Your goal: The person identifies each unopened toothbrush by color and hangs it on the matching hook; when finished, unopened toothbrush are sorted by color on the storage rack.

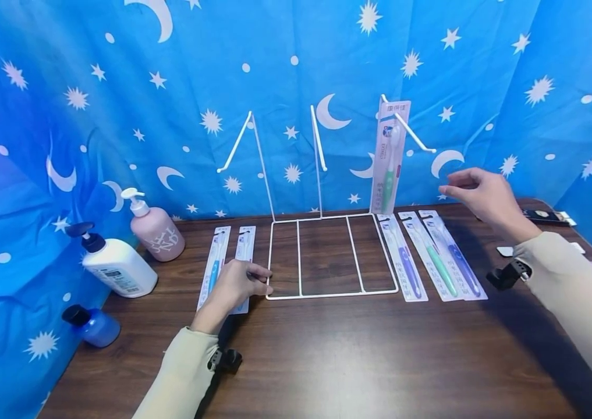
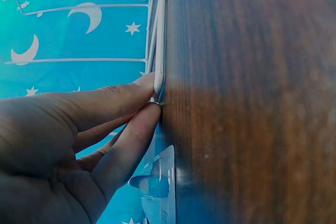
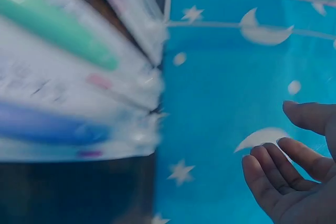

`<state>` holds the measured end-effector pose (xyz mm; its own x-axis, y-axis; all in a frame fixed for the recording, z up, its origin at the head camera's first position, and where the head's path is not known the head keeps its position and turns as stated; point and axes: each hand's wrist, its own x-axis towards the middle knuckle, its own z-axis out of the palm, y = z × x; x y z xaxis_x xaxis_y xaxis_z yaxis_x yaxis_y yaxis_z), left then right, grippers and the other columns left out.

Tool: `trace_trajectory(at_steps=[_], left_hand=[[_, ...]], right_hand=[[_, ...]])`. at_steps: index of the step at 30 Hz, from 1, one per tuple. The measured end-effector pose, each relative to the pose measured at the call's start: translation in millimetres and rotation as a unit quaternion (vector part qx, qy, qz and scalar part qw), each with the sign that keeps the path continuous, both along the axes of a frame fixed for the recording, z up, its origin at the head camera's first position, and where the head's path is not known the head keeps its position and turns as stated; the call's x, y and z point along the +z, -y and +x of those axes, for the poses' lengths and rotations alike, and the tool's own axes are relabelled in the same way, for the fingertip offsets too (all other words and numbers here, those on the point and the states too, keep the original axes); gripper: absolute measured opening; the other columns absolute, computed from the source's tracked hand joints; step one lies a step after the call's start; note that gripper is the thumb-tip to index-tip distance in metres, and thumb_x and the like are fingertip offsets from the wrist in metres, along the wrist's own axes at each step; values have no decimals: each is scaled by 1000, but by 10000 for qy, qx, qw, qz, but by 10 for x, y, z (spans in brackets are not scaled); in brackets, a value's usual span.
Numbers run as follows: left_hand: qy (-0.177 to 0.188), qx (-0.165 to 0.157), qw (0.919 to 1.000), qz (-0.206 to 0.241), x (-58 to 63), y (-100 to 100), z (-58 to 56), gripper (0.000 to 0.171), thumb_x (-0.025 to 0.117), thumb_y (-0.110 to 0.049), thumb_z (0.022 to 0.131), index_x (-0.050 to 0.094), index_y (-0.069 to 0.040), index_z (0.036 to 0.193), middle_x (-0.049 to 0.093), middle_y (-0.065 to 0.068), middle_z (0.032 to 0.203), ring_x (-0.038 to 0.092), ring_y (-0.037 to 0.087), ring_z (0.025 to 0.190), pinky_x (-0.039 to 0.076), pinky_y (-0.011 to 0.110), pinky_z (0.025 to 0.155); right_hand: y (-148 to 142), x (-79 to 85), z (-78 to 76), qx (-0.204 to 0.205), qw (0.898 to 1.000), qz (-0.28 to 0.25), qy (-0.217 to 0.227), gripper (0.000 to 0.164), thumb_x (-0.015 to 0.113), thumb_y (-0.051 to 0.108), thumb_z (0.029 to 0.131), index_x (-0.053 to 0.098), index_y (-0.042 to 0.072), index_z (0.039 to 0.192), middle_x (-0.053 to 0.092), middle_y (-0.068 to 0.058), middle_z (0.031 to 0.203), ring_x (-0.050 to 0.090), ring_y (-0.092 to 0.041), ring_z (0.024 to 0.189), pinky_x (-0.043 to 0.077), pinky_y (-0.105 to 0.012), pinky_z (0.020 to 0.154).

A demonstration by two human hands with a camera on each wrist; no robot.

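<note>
A white wire display rack (image 1: 327,295) stands on the table, with three slanted prongs at its back. My left hand (image 1: 235,285) pinches its front left corner; in the left wrist view, thumb and fingertip meet at the wire (image 2: 160,51). From the right prong hangs a packaged green toothbrush (image 1: 389,174). To the right of it, my right hand (image 1: 486,198) is raised with relaxed fingers and holds nothing. Flat to the rack's right lie a purple toothbrush pack (image 1: 404,262), a green one (image 1: 434,262) and another purple one (image 1: 458,259).
Left of the rack lie two blue toothbrush packs (image 1: 215,262), one partly behind my left hand. Farther left are a pink pump bottle (image 1: 159,235), a white pump bottle (image 1: 120,267) and a blue bottle (image 1: 99,327). A starry blue curtain (image 1: 275,46) hangs behind.
</note>
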<state>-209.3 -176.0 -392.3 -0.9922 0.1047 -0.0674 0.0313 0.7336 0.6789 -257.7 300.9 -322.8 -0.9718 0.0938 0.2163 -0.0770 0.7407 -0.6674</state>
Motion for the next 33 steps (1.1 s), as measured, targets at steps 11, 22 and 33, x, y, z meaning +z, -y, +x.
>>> trace_trajectory(at_steps=[11, 22, 33], left_hand=[[-41, 23, 10000, -45, 20, -6, -3, 25, 86, -10, 71, 78, -15, 95, 67, -3, 79, 58, 15, 70, 45, 31, 65], [17, -13, 10000, 38, 2, -4, 18, 24, 86, -10, 72, 78, -14, 95, 66, -3, 79, 59, 15, 70, 45, 31, 65], [-62, -50, 10000, 31, -18, 8, 5, 25, 85, -9, 71, 78, -14, 95, 67, -3, 79, 58, 14, 69, 44, 31, 65]], right_hand=[[-178, -360, -21, -75, 9985, -94, 540, 69, 61, 56, 88, 56, 1, 128, 57, -26, 122, 53, -40, 106, 42, -51, 82], [-113, -510, -76, 33, 9905, 44, 1373, 63, 64, 46, 91, 54, -5, 126, 50, -31, 124, 52, -45, 105, 41, -59, 85], [-120, -627, -116, 51, 9858, 362, 1636, 63, 66, 44, 90, 55, -9, 122, 48, -32, 121, 46, -45, 102, 40, -58, 85]])
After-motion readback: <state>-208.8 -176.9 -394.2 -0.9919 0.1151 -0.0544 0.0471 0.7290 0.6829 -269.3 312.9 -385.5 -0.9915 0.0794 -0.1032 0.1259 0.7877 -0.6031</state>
